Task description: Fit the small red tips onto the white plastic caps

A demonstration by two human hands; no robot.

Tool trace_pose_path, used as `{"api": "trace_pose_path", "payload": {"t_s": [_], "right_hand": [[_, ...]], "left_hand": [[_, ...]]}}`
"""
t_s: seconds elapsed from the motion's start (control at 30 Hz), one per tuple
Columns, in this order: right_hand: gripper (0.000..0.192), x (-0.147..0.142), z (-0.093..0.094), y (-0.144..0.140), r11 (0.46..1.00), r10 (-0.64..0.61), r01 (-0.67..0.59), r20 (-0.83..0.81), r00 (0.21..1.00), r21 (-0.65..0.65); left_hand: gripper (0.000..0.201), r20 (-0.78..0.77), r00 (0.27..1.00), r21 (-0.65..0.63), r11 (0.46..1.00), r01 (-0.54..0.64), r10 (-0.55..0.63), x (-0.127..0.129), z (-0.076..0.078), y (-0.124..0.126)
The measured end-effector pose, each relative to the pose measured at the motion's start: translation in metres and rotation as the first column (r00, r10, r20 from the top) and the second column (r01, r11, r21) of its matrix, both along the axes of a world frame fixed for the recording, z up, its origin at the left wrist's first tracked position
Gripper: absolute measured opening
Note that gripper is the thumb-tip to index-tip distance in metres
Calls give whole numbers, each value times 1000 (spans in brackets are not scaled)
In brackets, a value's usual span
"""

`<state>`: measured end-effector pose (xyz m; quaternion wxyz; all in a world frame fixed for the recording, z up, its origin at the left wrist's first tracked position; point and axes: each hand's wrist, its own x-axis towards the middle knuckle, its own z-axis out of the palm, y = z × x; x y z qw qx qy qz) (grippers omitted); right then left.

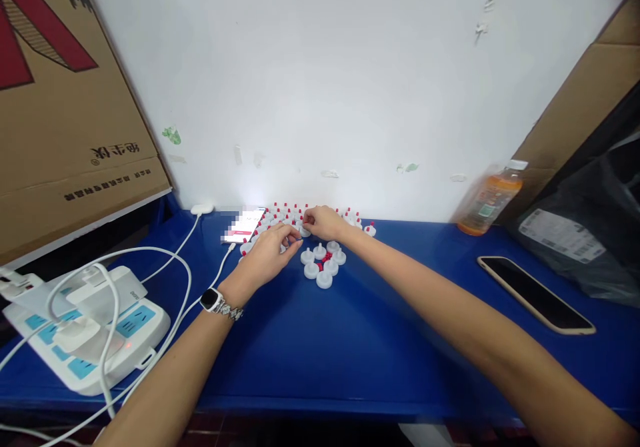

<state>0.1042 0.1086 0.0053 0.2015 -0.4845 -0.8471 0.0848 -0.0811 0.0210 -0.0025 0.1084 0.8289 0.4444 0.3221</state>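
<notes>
Many small white round plastic pieces with red tips [287, 211] lie in rows by the wall on the blue table [310, 347]. A small ring of several white pieces [323, 263] sits just in front of them. My left hand [267, 255], with a watch on the wrist, pinches one white piece at its fingertips. My right hand [324, 222] meets it from the right, fingers closed on the same white piece [304, 231]. The hands hide part of the rows.
A lit phone [245, 226] on a white cable lies left of the pieces. A white power strip with chargers [87, 327] fills the left. A dark phone [535, 294], an orange drink bottle [489, 200] and a black bag [585, 234] are right. Cardboard stands at both sides.
</notes>
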Motion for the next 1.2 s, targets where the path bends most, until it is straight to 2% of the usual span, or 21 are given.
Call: {"api": "trace_pose_path", "payload": {"t_s": [0.1,0.17,0.2,0.27,0.33,0.4,0.5,0.6,0.67,0.7,0.8,0.87,0.93,1.0,1.1,1.2], "right_hand": [[12,5,3,-20,1000,5,-3,-212,977,9],[19,11,4,-40,999,23,-35,-431,902,-20],[23,14,4,-52,998,32,-59,-513,858,-36],[29,19,2,-75,996,38,-78,-600,799,-40],[30,20,-1,-94,998,47,-62,-603,797,-3],[31,20,-3,-105,997,70,-48,-566,821,54],[39,21,-3,-104,997,60,-25,-574,816,70],[46,29,-3,-93,993,-112,108,-655,747,-46],[46,35,-4,-86,984,-167,162,-644,747,-68],[45,38,-6,-85,989,-139,143,-605,784,-42],[33,43,-12,-86,996,55,-26,-375,925,83],[22,43,-14,-89,990,103,-72,-275,956,120],[19,42,-13,-91,993,85,-53,-327,941,108],[22,39,-9,-92,997,77,-55,-457,886,61],[25,30,-1,-91,988,127,-154,-593,795,4],[19,22,6,-84,975,177,-222,-628,757,7]], "left_hand": [[22,16,999,171,984,-48,46,3,-1,-4],[32,25,997,253,965,-73,69,8,-2,-7],[37,25,998,263,962,-70,66,11,-2,-9],[40,12,1000,204,979,-9,6,16,-2,-13],[38,1,996,95,991,90,-91,20,-1,-16],[36,-2,987,61,985,162,-162,22,1,-18],[32,-47,980,178,964,199,-194,20,6,-20],[29,-72,985,268,949,168,-154,10,12,-19],[31,-45,995,261,960,98,-89,3,12,-16],[33,-25,997,237,969,73,-69,0,11,-15],[38,-2,997,108,991,73,-73,-2,5,-9],[39,4,997,68,995,72,-73,0,0,-6],[39,-7,999,55,997,54,-53,3,-4,-5],[41,-27,999,45,998,37,-36,5,-5,-5],[47,-13,999,45,998,35,-34,8,-7,-6],[52,27,999,59,997,45,-47,10,-7,-7]]}}
